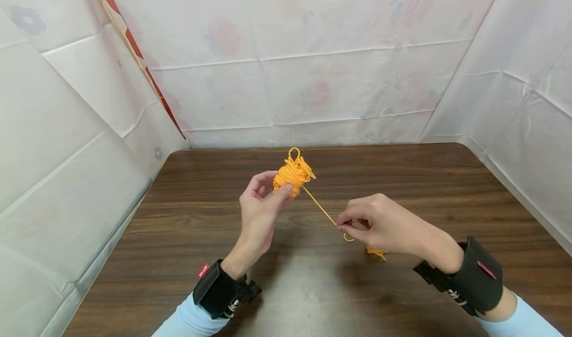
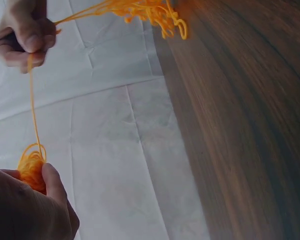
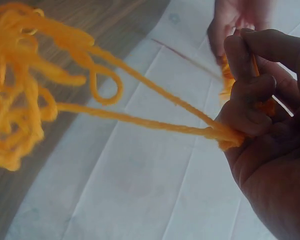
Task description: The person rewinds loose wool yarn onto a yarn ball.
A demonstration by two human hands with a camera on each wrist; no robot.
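A dark brown wood-grain table (image 1: 402, 178) is seen beneath both hands, walled round by creased white sheeting with faint flower prints (image 1: 313, 79).

A small ball of orange-yellow yarn (image 1: 292, 173) is held above the table, pinched between the thumb and curled fingers of the left hand (image 1: 259, 208). A single taut strand (image 1: 319, 207) is run from it down to the right hand (image 1: 384, 225), where it is pinched between thumb and forefinger; a loose tangle of the same yarn (image 3: 20, 100) hangs below that hand.

The yarn is judged light, soft and limp, prone to snagging and slipping loose; it is best taken by pinching the strand, with the ball cupped gently.

Black wrist straps (image 1: 480, 275) are worn on both arms, each with a small red tag (image 1: 203, 270); its writing cannot be read.
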